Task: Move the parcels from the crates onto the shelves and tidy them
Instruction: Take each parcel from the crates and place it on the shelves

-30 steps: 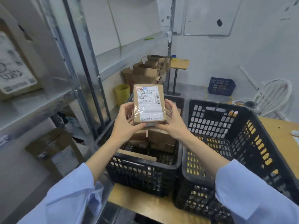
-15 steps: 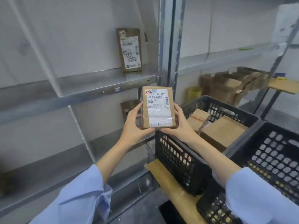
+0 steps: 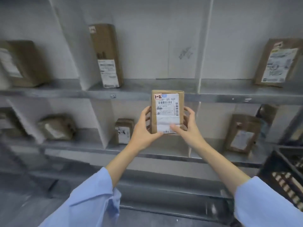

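A small brown cardboard parcel [image 3: 167,112] w/ a white label is held up in the air, upright, label side to the camera, in front of the grey metal shelves [image 3: 229,99]. It is gripped from both sides. The left hand [image 3: 144,130] is wrapped round its left edge and the right hand [image 3: 191,130] round its right edge. The fingers [image 3: 147,113] of the left hand are curled behind the parcel, w/ the thumb pressed on the front near the bottom corner. The right hand is set the same way, its thumb laid on the low part of the label. A small pink tag marked "1-2" is stuck at the label's top left corner. The parcel's top edge is seen level w/ the front lip of the upper shelf board.

Places below are given from the held parcel.
- At 10 o'clock, a tall brown box [image 3: 106,54] is stood upright on the upper board, by the back wall.
- Far off at 9-10 o'clock, a wide brown box [image 3: 24,63] is seen, blurred.
- At 2 o'clock, a flat brown parcel [image 3: 277,63] w/ a big label is leaned back on the upper board.
- At 8-9 o'clock, a short brown box [image 3: 123,131] is stood on the lower board, next to the left hand in the view.
- Further out at 9 o'clock, a crumpled brown packet [image 3: 56,126] is laid.
- At 3-4 o'clock, a leaning brown box [image 3: 242,133] is stood on the lower board.
- At 4 o'clock, only a corner of a black plastic crate [image 3: 282,174] is seen.

Both arms are covered by light blue sleeves [image 3: 91,199].
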Demonstrator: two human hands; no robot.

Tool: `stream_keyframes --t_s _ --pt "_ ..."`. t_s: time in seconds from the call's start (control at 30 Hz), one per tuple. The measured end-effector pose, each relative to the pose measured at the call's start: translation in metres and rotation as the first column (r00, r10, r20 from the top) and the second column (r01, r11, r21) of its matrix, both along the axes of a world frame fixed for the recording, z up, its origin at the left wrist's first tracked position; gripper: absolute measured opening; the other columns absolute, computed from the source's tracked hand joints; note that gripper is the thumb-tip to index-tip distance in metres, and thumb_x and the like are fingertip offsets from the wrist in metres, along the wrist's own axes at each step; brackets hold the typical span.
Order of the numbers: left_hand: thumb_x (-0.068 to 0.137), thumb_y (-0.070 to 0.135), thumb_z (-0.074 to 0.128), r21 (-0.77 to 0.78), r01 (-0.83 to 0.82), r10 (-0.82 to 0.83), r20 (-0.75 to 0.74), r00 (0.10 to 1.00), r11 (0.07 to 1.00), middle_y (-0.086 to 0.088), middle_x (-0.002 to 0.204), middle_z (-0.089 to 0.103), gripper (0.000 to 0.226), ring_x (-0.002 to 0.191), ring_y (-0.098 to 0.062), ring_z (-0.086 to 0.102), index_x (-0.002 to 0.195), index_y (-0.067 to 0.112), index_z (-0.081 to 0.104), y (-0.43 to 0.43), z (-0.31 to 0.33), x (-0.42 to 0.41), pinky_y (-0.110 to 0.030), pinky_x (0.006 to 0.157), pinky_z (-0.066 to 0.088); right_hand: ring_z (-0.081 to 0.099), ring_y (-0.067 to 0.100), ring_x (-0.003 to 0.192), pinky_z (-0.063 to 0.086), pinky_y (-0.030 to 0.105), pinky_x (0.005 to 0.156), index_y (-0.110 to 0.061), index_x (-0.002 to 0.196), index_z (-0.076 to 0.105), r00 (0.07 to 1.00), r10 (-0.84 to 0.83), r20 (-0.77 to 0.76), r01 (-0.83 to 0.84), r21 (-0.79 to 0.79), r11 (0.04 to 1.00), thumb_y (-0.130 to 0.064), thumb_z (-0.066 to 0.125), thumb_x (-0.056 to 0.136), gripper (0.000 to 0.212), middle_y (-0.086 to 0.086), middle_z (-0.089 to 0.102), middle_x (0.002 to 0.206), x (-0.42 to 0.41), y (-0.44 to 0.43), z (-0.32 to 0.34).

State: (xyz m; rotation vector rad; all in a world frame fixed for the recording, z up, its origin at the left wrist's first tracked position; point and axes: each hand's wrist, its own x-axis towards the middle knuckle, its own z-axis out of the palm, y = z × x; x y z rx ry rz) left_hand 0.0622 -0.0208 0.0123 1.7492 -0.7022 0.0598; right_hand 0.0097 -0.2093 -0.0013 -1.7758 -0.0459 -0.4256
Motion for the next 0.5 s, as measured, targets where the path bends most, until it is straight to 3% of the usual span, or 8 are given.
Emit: stream_keyframes --t_s 0.13,0.23,0.37,0.5 --pt "0.075 0.014 0.084 -0.006 -0.168 0.168 0.013 0.986 0.986 0.018 0.14 0.048 0.092 0.124 0.009 0.047 0.149 0.026 0.031 0.101 0.009 0.025 -0.02 0.097 0.046 0.045 0.002 0.133 0.045 0.02 0.1 -0.03 0.152 0.013 0.991 0.129 0.025 -0.128 -0.033 0.991 -0.027 0.073 0.081 0.093 -0.008 0.042 0.15 0.043 0.095 0.015" --pt "0.076 0.014 0.082 0.017 -0.268 0.266 0.059 0.962 0.963 0.011 0.142 0.049 0.087 0.122 0.012 0.046 0.148 0.028 0.035 0.176 0.018 0.039 -0.024 0.095 0.048 0.046 -0.004 0.128 0.045 0.012 0.095 -0.029 0.152 0.015 0.978 0.205 0.039 -0.203 -0.045 0.978 -0.018 0.075 0.086 0.089 -0.009 0.044 0.147 0.074 0.166 0.021" --pt "0.075 0.017 0.081 0.052 -0.377 0.369 0.116 0.922 0.925 0.015 0.144 0.046 0.085 0.127 0.003 0.044 0.147 0.029 0.037 0.273 0.026 0.06 -0.039 0.104 0.046 0.047 0.0 0.13 0.043 0.028 0.107 -0.031 0.152 0.018 0.959 0.276 0.059 -0.274 -0.03 0.961 -0.012 0.072 0.088 0.086 -0.009 0.046 0.147 0.112 0.259 0.025" --pt "0.078 0.016 0.08 0.064 -0.412 0.402 0.13 0.906 0.909 0.017 0.145 0.042 0.085 0.13 -0.008 0.044 0.147 0.034 0.033 0.353 0.033 0.078 -0.043 0.107 0.044 0.046 -0.012 0.124 0.041 0.008 0.097 -0.037 0.145 0.02 0.944 0.317 0.088 -0.317 -0.018 0.948 -0.013 0.072 0.088 0.081 -0.015 0.046 0.143 0.139 0.338 0.033"
